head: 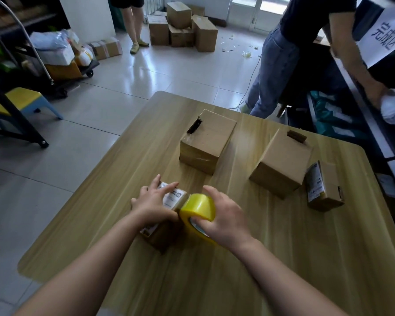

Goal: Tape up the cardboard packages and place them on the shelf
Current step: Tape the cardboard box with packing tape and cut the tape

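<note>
A small cardboard package (163,233) with a white label lies near the front of the wooden table (283,258). My left hand (154,199) presses flat on its top, fingers spread. My right hand (224,215) grips a yellow tape roll (197,207) held against the package's right side. Two bigger cardboard boxes, one (206,142) in the middle and one (282,166) to its right, each have a loose dark tape end on top. A small labelled package (324,185) lies at the far right.
A person in jeans (274,65) stands at the table's far right corner beside a dark shelf (374,124) with white parcels. Stacked cartons (183,26) and another person's legs (135,26) are at the back. A loaded trolley (64,55) and a yellow-blue stool (23,103) stand on the left.
</note>
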A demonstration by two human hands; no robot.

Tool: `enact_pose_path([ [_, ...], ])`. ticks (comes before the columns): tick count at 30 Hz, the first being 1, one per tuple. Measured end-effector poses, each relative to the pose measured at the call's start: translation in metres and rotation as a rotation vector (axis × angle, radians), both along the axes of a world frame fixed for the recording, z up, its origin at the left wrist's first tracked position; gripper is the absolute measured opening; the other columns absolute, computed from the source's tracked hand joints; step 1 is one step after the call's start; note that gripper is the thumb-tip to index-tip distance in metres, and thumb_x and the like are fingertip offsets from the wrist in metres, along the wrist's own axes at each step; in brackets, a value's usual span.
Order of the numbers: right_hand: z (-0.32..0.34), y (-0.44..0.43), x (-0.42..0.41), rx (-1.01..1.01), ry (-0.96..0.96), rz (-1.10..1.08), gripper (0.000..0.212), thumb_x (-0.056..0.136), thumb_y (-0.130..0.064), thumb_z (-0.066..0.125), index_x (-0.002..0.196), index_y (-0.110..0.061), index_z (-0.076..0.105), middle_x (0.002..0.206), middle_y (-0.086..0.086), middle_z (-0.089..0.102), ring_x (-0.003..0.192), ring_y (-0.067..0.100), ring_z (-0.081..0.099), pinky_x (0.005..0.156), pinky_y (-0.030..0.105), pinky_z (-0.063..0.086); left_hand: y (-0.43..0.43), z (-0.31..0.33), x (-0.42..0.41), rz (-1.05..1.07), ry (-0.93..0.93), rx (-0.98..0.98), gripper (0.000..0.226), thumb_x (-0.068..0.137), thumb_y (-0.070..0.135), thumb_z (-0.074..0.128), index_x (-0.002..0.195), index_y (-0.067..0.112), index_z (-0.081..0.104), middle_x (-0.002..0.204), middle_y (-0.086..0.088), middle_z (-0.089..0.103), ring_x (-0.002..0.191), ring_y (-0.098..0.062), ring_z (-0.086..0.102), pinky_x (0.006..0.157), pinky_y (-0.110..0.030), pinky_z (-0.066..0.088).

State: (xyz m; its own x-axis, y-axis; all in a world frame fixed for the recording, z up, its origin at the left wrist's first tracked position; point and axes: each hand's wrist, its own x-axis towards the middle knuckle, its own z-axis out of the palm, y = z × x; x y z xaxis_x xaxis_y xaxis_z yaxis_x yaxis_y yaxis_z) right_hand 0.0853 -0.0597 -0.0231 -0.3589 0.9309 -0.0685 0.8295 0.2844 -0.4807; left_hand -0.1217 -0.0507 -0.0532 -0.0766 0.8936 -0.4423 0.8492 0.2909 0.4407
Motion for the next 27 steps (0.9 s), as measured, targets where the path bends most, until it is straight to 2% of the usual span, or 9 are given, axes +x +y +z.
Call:
enact_pose_path([
  [3,-0.005,-0.004,0.005,0.141,0.066,-0.034,0.078,0.075,-0.064,0.065,0.143,-0.03,0.046,0.11,0.001,0.061,0.092,0.022,0.061,0.07,0.037,0.053,0.006,0.006,-0.006,0.073,-0.098,-0.005,0.095,0.059,0.04,0.081,0.139,0.057,0.033,0.16,0.01,0.003,0.144,-0.028,0.01,0.11,-0.058,0.018],
  [6,0.007,0.005,0.01,0.119,-0.005,0.059,0.075,0.081,-0.066,0.058,0.148,-0.042,0.035,0.113,0.003,0.056,0.094,0.024,0.061,0.074,0.038,0.055,0.011,0.007,-0.013,0.11,-0.252,-0.07,0.103,0.037,0.051,0.075,0.134,0.058,0.039,0.159,0.008,0.009,0.144,-0.029,0.013,0.113,-0.057,0.022],
  [8,0.024,0.015,0.007,0.154,-0.112,0.147,0.069,0.087,-0.062,0.057,0.149,-0.046,0.03,0.116,0.003,0.054,0.098,0.025,0.061,0.078,0.035,0.053,0.011,0.006,-0.015,0.133,-0.412,-0.086,0.106,0.033,0.047,0.077,0.133,0.051,0.044,0.157,0.002,0.018,0.141,-0.027,0.023,0.112,-0.049,0.03],
  [9,0.034,0.022,0.004,0.157,-0.168,0.169,0.067,0.089,-0.06,0.057,0.149,-0.046,0.03,0.117,0.002,0.054,0.1,0.024,0.06,0.077,0.033,0.051,0.012,0.005,-0.018,0.19,-0.548,-0.076,0.104,0.035,0.038,0.081,0.134,0.045,0.047,0.154,-0.001,0.027,0.136,-0.026,0.035,0.106,-0.043,0.04],
  [11,0.05,0.031,-0.002,0.11,-0.293,0.203,0.064,0.088,-0.059,0.059,0.146,-0.046,0.034,0.115,0.0,0.055,0.102,0.022,0.058,0.071,0.028,0.045,0.013,0.008,-0.025,0.324,-0.889,-0.098,0.094,0.047,0.013,0.084,0.134,0.033,0.052,0.141,-0.008,0.047,0.114,-0.025,0.056,0.078,-0.034,0.057],
  [13,0.055,0.035,-0.004,0.07,-0.404,0.256,0.063,0.087,-0.056,0.064,0.143,-0.043,0.04,0.117,-0.001,0.056,0.104,0.021,0.058,0.07,0.027,0.041,0.015,0.012,-0.031,0.348,-1.067,-0.178,0.089,0.052,0.006,0.083,0.131,0.033,0.055,0.132,-0.01,0.053,0.106,-0.03,0.062,0.063,-0.035,0.058],
  [18,0.05,0.029,-0.003,0.011,-0.365,0.284,0.062,0.092,-0.06,0.053,0.147,-0.038,0.034,0.122,0.001,0.056,0.107,0.021,0.056,0.078,0.029,0.048,0.015,-0.002,-0.039,0.368,-1.171,-0.236,0.104,0.03,0.012,0.093,0.126,0.03,0.06,0.128,-0.021,0.058,0.089,-0.031,0.068,0.063,-0.038,0.056],
  [23,0.049,0.029,0.003,-0.141,-0.242,0.311,0.053,0.096,-0.055,0.046,0.145,-0.041,0.031,0.119,-0.001,0.056,0.104,0.018,0.055,0.085,0.03,0.051,0.01,-0.019,-0.046,0.38,-1.207,-0.264,0.107,0.028,0.016,0.096,0.127,0.031,0.059,0.129,-0.017,0.06,0.106,-0.038,0.065,0.075,-0.045,0.057],
  [27,0.048,0.03,-0.002,-0.112,-0.36,0.372,0.044,0.096,-0.051,0.05,0.137,-0.037,0.043,0.109,0.0,0.057,0.1,0.02,0.057,0.077,0.029,0.05,0.005,-0.027,-0.048,0.384,-1.26,-0.29,0.106,0.031,0.017,0.096,0.128,0.035,0.056,0.132,-0.016,0.057,0.11,-0.041,0.062,0.081,-0.05,0.056],
])
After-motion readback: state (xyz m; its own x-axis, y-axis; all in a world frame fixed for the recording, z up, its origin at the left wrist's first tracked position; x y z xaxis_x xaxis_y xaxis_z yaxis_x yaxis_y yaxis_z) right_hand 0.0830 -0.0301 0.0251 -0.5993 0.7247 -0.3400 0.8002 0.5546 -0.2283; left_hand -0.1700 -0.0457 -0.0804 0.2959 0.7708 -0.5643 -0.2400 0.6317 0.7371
